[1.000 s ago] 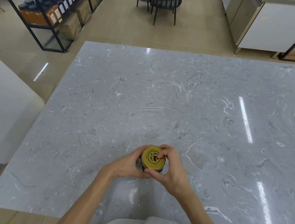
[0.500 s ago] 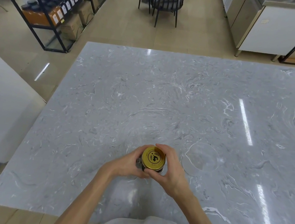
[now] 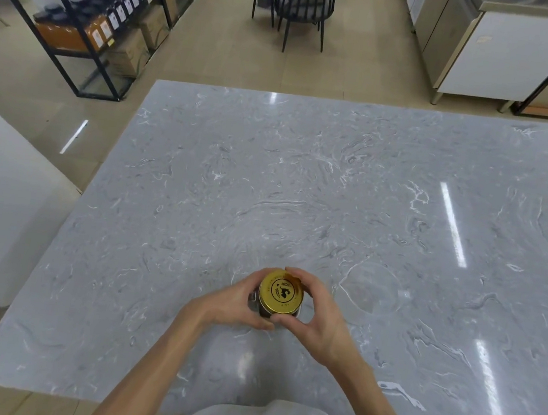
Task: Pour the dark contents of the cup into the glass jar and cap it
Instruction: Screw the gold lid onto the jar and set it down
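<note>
Glass jar (image 3: 261, 309) (dark contents) near the marble table's (image 3: 303, 183) front edge, gold lid (image 3: 281, 291) on top; left hand (image 3: 233, 300) wraps its side; right hand (image 3: 320, 313) pinches the lid's rim; empty clear cup (image 3: 371, 288) just right.

A grey marbled surface (image 3: 337, 187) filled most of the view, streaked with reflected light. Beyond its far edge a black chair (image 3: 301, 0) stood on the tan floor (image 3: 351, 72), with a black shelf rack (image 3: 82, 11) of bottles and boxes at left and a white cabinet (image 3: 512, 53) at right.
</note>
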`<state>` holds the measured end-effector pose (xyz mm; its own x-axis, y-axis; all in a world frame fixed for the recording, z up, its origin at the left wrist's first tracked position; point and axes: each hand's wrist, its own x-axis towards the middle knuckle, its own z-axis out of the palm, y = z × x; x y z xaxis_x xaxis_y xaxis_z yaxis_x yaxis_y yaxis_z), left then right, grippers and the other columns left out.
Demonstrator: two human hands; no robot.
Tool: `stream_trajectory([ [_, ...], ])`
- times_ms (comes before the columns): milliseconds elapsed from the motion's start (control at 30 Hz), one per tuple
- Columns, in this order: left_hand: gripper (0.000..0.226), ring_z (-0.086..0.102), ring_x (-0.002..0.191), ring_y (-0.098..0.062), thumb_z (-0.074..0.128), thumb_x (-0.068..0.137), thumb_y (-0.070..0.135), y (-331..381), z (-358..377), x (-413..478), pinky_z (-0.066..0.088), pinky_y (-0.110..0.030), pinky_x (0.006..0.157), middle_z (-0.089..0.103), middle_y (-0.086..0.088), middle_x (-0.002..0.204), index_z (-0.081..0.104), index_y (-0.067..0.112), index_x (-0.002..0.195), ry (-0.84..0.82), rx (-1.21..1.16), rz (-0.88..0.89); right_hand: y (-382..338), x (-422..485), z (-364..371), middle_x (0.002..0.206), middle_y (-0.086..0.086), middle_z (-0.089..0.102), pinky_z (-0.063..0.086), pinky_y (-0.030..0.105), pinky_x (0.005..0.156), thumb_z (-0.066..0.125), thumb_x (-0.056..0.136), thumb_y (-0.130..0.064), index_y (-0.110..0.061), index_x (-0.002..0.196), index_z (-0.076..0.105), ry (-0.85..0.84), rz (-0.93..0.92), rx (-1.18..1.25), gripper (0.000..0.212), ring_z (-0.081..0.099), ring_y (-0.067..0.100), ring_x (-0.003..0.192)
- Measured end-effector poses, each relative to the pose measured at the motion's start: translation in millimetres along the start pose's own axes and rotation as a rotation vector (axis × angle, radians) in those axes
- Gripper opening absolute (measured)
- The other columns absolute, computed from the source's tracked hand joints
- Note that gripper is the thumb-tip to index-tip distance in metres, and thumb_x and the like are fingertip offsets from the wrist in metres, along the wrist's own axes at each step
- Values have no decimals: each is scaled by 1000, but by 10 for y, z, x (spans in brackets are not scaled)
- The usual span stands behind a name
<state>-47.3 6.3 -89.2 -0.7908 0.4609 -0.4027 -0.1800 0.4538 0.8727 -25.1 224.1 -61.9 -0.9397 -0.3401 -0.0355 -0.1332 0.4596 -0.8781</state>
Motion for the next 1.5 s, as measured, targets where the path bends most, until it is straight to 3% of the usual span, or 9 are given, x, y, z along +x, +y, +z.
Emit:
stream_trajectory([
  [167,95,53,132,-4,91,74,15,-6,3,4,46,-27,111,54,9,143,37,37,149,10,-1,16,-13,4,23,128,-39,39,31,5,100,85,74,-37,-38,138,41,24,-72,-89,78,41,-11,123],
  [400,91,56,127,0,90,76,10,-7,14,4,50,-17,98,54,10,140,40,40,146,18,2,41,-48,34,100,128,-16,36,30,1,98,84,70,-49,-27,141,44,62,-78,-94,84,32,-11,123],
  [533,92,54,130,-1,90,77,16,-5,8,7,49,-24,106,53,12,142,37,40,148,14,24,29,-72,43,108,122,-16,29,35,0,93,80,62,-65,-32,142,39,8,-22,-26,95,34,-12,121],
  [700,93,51,135,-5,92,74,25,-4,7,1,47,-37,113,51,14,145,38,44,147,16,17,24,-25,-10,46,144,-12,29,40,18,107,85,66,-60,-27,144,30,-1,-2,69,101,37,-3,132],
  [833,96,51,136,-6,93,73,28,-18,12,-2,45,-40,115,52,14,145,35,44,149,14,14,16,-32,5,31,153,-26,31,33,12,108,83,70,-58,-44,153,12,-79,1,127,110,32,-6,140],
  [1000,94,51,133,1,93,73,32,10,16,-12,46,-30,111,52,21,143,36,49,147,23,25,6,5,7,-13,146,-15,38,37,20,110,86,65,-59,-48,148,19,-43,28,175,107,38,0,138],
  [1200,93,51,135,-4,93,74,30,-3,2,-24,47,-36,113,52,14,145,38,44,148,25,15,23,22,2,-21,138,-19,45,40,26,111,87,63,-57,-54,137,27,-59,54,178,95,45,-1,133],
  [1400,98,50,136,-5,93,74,23,-2,-9,-18,45,-35,114,51,11,147,35,40,151,6,-5,24,-41,26,-21,143,-34,38,38,16,108,80,63,-67,-58,142,18,-112,23,101,101,38,-9,134],
  [1500,95,50,134,1,93,75,23,16,-10,-28,46,-23,109,51,14,145,36,45,148,9,-2,20,-23,-1,-18,145,-25,33,37,18,111,87,64,-56,-55,141,19,-57,31,172,103,37,-8,135],
])
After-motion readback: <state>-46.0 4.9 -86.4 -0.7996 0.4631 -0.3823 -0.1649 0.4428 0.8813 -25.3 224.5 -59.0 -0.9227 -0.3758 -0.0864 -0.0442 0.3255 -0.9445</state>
